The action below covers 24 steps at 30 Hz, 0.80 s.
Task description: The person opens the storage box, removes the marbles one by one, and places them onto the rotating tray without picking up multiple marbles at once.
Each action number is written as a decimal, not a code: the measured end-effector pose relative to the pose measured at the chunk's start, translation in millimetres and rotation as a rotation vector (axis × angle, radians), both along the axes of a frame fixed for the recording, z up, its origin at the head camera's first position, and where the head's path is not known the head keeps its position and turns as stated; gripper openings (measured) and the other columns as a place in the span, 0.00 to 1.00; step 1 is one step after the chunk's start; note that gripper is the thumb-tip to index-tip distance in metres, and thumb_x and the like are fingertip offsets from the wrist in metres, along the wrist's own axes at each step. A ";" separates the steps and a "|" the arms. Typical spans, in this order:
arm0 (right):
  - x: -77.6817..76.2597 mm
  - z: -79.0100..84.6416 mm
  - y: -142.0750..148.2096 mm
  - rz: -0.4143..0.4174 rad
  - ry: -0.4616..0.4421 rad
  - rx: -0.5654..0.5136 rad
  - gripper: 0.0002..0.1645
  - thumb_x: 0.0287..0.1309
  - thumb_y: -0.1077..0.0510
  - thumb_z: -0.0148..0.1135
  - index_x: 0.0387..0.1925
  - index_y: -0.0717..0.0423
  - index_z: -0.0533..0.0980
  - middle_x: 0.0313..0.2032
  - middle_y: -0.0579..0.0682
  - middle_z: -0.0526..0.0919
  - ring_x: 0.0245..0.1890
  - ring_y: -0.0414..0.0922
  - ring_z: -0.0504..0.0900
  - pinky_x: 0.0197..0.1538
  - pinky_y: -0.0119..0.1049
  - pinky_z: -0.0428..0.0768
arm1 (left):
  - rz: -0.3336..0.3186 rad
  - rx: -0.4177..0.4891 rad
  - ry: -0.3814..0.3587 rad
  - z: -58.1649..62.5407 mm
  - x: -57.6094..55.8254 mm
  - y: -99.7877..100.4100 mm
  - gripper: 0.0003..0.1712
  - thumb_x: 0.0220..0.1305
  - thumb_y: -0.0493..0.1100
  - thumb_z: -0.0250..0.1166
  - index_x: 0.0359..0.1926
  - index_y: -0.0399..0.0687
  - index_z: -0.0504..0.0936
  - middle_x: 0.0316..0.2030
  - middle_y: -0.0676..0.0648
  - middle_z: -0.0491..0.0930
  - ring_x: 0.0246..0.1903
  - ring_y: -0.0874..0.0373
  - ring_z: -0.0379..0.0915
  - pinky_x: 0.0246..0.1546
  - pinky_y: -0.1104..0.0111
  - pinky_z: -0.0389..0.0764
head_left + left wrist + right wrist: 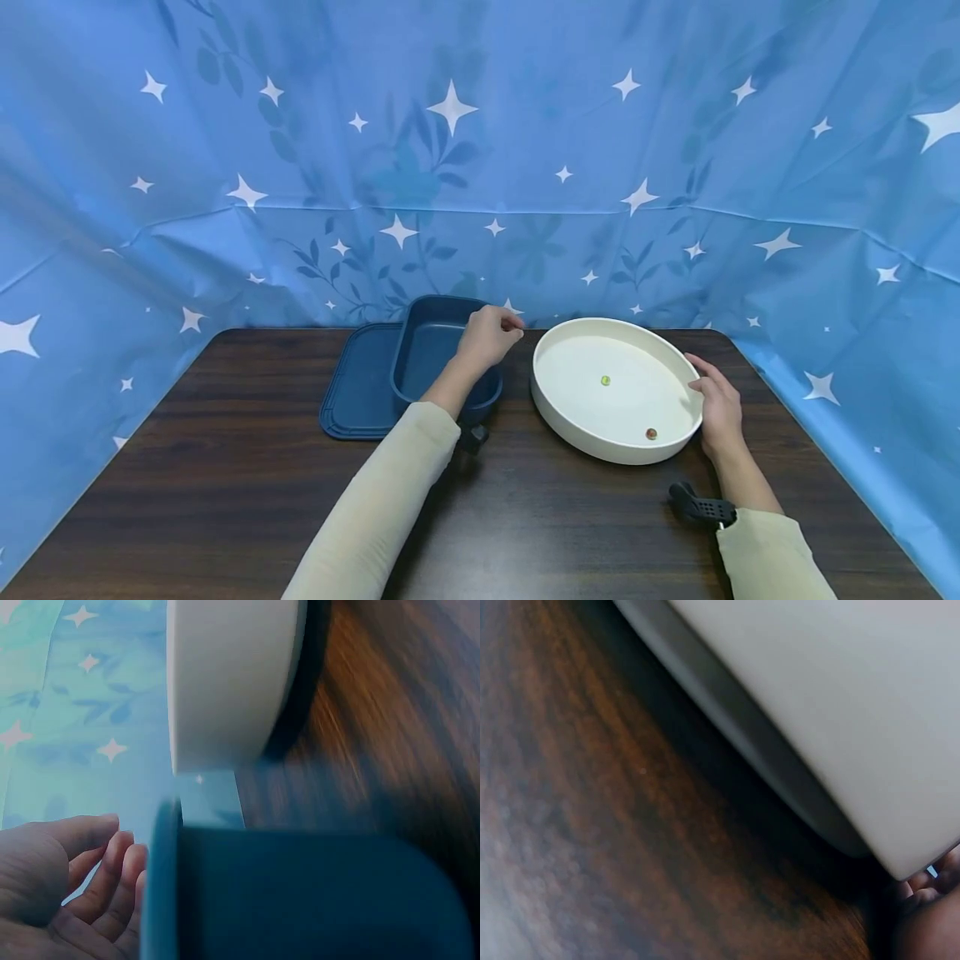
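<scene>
My left hand (489, 336) is above the right side of a dark blue rectangular bin (405, 367), palm turned in. Its fingers are loosely bent, thumb near the fingertips, and nothing shows between them in the left wrist view. On the right, my right hand (718, 407) holds the rim of a large round cream tray (577, 408), thumb over the edge and fingers outside. Inside the tray lie a small green piece (605, 380) and a small reddish piece (651, 434). In the right wrist view, the tray's side hides most of that hand.
Under and left of the bin lies a flat dark blue lid-like panel (360, 383). Everything stands near the back edge of a dark wooden table (225, 467). A blue star-patterned curtain (525, 150) hangs behind. Each wrist carries a black camera mount (701, 506).
</scene>
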State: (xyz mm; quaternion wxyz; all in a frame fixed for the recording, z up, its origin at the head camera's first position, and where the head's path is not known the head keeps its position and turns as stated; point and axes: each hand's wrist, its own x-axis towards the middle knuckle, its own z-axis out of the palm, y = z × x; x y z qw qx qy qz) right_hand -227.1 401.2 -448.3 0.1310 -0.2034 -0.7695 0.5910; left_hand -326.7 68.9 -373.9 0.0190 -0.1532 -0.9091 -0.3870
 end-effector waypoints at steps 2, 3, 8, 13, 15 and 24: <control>-0.1 -0.1 0.2 0.000 0.001 0.002 0.35 0.69 0.60 0.34 0.77 0.46 0.61 0.78 0.55 0.59 0.72 0.55 0.67 0.44 0.14 0.72 | 0.018 -0.001 0.000 -0.9 -3.2 -5.4 0.09 0.70 0.42 0.64 0.46 0.49 0.89 0.42 0.49 0.88 0.44 0.55 0.83 0.43 0.61 0.84; -0.2 -0.2 0.3 0.000 0.002 0.002 0.35 0.69 0.60 0.34 0.77 0.46 0.61 0.78 0.55 0.59 0.72 0.55 0.67 0.44 0.14 0.72 | 0.026 -0.001 -0.002 -1.3 -4.4 -8.1 0.09 0.70 0.42 0.64 0.46 0.49 0.89 0.41 0.48 0.88 0.43 0.55 0.83 0.43 0.61 0.84; -0.2 -0.6 0.5 0.001 0.007 0.001 0.35 0.69 0.60 0.34 0.77 0.48 0.61 0.78 0.56 0.59 0.72 0.56 0.67 0.44 0.14 0.71 | 0.071 0.005 -0.034 -6.9 -9.2 -20.4 0.10 0.70 0.41 0.64 0.47 0.48 0.89 0.40 0.48 0.88 0.40 0.55 0.82 0.40 0.62 0.82; 0.1 -0.3 0.0 0.005 -0.009 0.014 0.36 0.70 0.60 0.33 0.77 0.48 0.60 0.78 0.55 0.58 0.73 0.57 0.66 0.44 0.14 0.71 | 0.102 -0.004 -0.085 -14.4 -12.4 -30.5 0.09 0.69 0.40 0.64 0.46 0.47 0.89 0.39 0.47 0.87 0.36 0.55 0.81 0.38 0.63 0.80; 0.3 -0.1 -0.2 0.004 -0.012 0.010 0.35 0.70 0.59 0.33 0.77 0.48 0.60 0.78 0.55 0.58 0.73 0.57 0.66 0.44 0.15 0.71 | 0.109 -0.014 -0.105 -16.8 -13.3 -33.3 0.09 0.69 0.39 0.65 0.46 0.47 0.88 0.39 0.47 0.87 0.36 0.55 0.81 0.38 0.63 0.81; -1.0 -1.7 -0.5 0.005 -0.012 0.016 0.35 0.70 0.60 0.34 0.77 0.47 0.61 0.78 0.56 0.58 0.73 0.56 0.65 0.45 0.14 0.71 | 0.110 -0.062 -0.207 -27.8 -16.0 -46.7 0.10 0.70 0.36 0.63 0.47 0.44 0.88 0.49 0.44 0.86 0.42 0.51 0.82 0.45 0.60 0.83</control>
